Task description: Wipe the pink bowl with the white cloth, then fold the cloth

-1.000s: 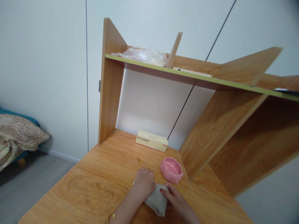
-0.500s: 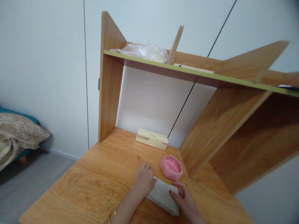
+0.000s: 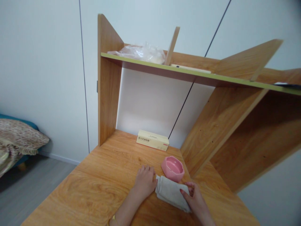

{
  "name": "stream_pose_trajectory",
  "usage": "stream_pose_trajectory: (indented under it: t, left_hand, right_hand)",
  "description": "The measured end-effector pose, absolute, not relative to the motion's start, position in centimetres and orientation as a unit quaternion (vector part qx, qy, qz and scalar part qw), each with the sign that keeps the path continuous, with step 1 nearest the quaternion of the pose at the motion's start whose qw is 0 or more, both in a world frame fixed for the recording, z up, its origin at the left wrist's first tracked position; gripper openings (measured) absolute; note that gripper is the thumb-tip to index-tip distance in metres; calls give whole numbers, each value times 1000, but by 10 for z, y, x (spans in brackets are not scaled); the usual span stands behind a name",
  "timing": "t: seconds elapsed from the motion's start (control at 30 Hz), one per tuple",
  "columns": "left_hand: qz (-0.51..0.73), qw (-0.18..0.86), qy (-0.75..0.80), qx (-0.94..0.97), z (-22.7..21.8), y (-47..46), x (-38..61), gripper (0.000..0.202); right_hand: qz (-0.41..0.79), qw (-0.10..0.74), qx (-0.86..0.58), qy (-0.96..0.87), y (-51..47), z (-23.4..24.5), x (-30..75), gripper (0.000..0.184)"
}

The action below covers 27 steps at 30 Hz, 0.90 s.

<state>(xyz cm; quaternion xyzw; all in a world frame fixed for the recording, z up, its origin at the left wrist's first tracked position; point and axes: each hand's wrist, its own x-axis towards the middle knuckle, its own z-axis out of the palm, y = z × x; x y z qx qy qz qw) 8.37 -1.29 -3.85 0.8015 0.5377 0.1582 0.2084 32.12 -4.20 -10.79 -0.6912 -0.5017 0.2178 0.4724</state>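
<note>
A folded light-grey cloth (image 3: 172, 193) lies on the wooden desk, just in front of a pink faceted bowl that looks like an ashtray (image 3: 173, 168). My right hand (image 3: 194, 197) has the cloth's right end between thumb and fingers, the thumb on top. On the desk at the cloth's left edge rests my left hand (image 3: 145, 180), palm down with its fingers forward. Its thumb is right beside the cloth's edge; whether they touch is hard to tell. A gold bracelet shows at the left wrist.
Against the back of the desk (image 3: 103, 175) stands a long cream box (image 3: 152, 140) with printed lettering. Overhead, a shelf (image 3: 188, 73) holds a clear plastic bag (image 3: 145, 53). Upright boards close in the right side. A patterned cushion (image 3: 21, 135) lies far left.
The cloth has slid right, away from my left hand and along with my right hand. My left hand has stayed nearly in place. The view has shifted slightly.
</note>
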Motion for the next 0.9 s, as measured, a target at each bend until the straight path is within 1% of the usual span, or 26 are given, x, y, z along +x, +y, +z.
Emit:
stream_pose_trajectory:
  t: [0.23,0.37,0.47,0.5,0.57,0.63,0.7,0.83,0.9]
  left_hand:
    - [136,197,528,815,-30,-16,72,25]
    - [124,190,528,818,-25,-7,58,25]
    - [151,172,535,813,-29,5,45,27]
    - [167,164,536,811,-33,9,41,29]
    - [201,157,523,813,-41,15,35,31]
    - [230,156,504,818,-50,18,31,28]
    - [256,156,486,821,-59,20,29,28]
    - [290,166,461,822,-72,20,28,31]
    - [296,173,457,821,-77,20,28,33]
  right_hand:
    - [161,461,-704,-516,-42,-108,332,30]
    - [53,425,-734,-527,-42,-95,327,24]
    - [3,443,-719,-535,-42,-79,306,18]
    - [11,460,-695,-552,-41,-75,294,16]
    - [63,472,-646,-597,-38,-69,266,10]
    - [127,447,-611,-641,-33,-68,238,7]
    - [169,409,-565,-696,-27,-71,214,15]
    - [206,326,-522,-761,-18,-81,190,49]
    - [223,279,-528,-771,-17,-85,186,55]
